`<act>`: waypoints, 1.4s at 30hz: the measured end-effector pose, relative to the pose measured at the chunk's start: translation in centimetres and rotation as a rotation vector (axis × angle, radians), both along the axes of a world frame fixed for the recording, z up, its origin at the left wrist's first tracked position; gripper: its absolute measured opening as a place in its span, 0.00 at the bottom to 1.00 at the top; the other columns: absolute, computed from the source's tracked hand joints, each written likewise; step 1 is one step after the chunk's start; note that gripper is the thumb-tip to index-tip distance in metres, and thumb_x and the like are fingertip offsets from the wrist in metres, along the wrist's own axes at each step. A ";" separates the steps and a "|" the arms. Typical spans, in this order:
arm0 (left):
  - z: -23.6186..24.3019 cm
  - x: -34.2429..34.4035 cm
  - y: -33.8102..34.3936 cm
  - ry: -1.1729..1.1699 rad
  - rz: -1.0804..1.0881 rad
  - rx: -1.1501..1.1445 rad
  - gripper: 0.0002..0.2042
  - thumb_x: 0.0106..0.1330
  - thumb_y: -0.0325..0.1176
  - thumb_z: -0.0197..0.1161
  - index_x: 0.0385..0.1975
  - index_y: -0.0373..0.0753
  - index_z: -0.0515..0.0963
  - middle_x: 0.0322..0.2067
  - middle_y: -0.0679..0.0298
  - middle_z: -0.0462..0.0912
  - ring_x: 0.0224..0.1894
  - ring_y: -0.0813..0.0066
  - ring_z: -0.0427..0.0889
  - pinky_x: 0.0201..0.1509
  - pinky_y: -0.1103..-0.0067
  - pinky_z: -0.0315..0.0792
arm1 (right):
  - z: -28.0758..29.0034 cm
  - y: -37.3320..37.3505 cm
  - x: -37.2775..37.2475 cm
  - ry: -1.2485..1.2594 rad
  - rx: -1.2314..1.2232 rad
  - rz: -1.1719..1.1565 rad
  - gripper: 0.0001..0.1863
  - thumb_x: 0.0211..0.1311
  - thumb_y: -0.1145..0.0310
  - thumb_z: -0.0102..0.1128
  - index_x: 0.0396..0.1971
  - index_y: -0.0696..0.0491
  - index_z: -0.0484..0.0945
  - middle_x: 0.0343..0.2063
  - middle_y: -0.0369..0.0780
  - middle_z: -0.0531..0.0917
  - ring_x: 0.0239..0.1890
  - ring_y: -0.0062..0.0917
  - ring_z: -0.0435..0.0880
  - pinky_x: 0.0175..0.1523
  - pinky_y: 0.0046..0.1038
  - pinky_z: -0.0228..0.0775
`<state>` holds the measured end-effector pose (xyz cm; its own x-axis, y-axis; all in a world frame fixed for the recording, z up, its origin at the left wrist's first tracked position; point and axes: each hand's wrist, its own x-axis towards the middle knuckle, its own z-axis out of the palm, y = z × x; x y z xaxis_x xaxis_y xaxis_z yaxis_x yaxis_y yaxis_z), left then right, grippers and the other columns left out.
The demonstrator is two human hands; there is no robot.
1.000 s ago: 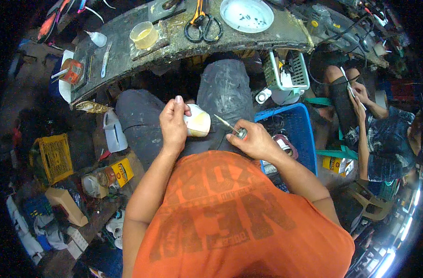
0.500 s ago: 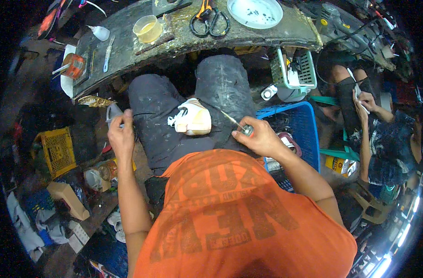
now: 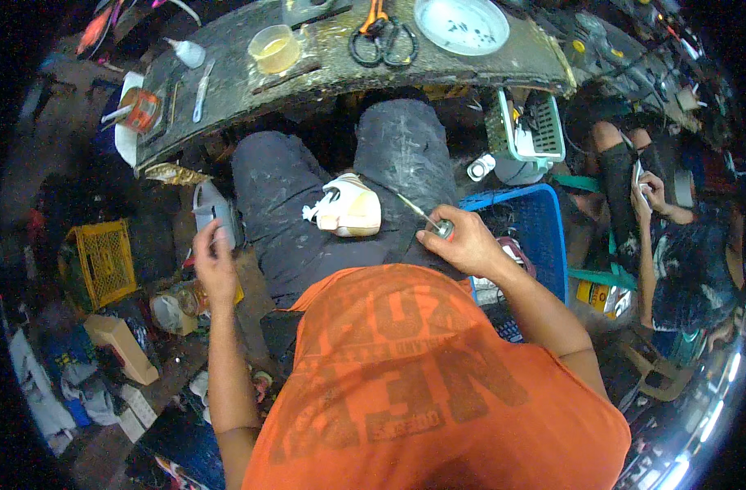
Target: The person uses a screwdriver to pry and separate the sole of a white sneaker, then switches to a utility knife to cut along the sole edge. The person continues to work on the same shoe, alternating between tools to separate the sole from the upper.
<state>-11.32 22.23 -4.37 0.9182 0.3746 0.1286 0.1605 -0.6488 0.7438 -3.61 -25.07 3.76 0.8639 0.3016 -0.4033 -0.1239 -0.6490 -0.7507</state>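
Observation:
On my lap lies a small white and cream shoe (image 3: pixel 350 209), pale laces or strips hanging off its left side. My right hand (image 3: pixel 471 247), right of the shoe, is closed around the rounded handle of an awl-like tool (image 3: pixel 428 219). The tool's thin shaft points up and left, beside the shoe. My left hand (image 3: pixel 215 265) is off to the left of my thighs, slightly blurred, with its fingers apart. Just beyond its fingertips stands a grey plastic-looking thing (image 3: pixel 213 206), whose kind I cannot make out; whether the fingertips touch it is unclear.
The worn workbench (image 3: pixel 324 77) ahead bears scissors (image 3: pixel 383 45), a tub of yellowish liquid (image 3: pixel 273 51), a white basin (image 3: pixel 463 24) and a squeeze bottle (image 3: pixel 188 53). A blue basket (image 3: pixel 555 237) and green basket (image 3: pixel 544 135) stand right. Another person (image 3: pixel 683 245) sits far right.
My left hand has drawn back toward me from the grey thing, which now shows more fully. My right hand still holds the tool, and the view has shifted slightly.

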 end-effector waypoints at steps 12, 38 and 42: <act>4.9 9.3 -21.7 0.302 -0.364 -0.580 0.14 0.70 0.41 0.71 0.33 0.33 0.84 0.30 0.64 0.88 0.33 0.80 0.83 0.39 0.76 0.76 | 1.4 -0.7 1.8 -0.078 -0.172 0.051 0.24 0.57 0.51 0.71 0.40 0.58 0.85 0.29 0.56 0.87 0.37 0.52 0.89 0.46 0.47 0.80; 2.1 8.7 -21.4 0.221 -0.362 -0.741 0.13 0.76 0.38 0.62 0.31 0.36 0.78 0.28 0.71 0.80 0.31 0.85 0.74 0.36 0.81 0.69 | -1.3 0.0 1.3 -0.305 -0.186 0.225 0.15 0.54 0.61 0.66 0.36 0.57 0.84 0.25 0.53 0.86 0.32 0.52 0.88 0.42 0.48 0.81; 1.9 8.9 -21.5 0.213 -0.364 -0.739 0.13 0.76 0.38 0.61 0.32 0.35 0.78 0.28 0.71 0.80 0.32 0.86 0.73 0.36 0.81 0.69 | -1.2 0.0 1.2 -0.260 -0.193 0.222 0.16 0.56 0.58 0.65 0.35 0.57 0.85 0.30 0.55 0.88 0.36 0.54 0.89 0.45 0.51 0.82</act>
<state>-2.44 0.72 -2.44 0.9746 -0.0296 -0.2222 0.2207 -0.0469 0.9742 -2.44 -25.11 2.61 0.8668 0.4329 -0.2475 0.2136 -0.7708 -0.6002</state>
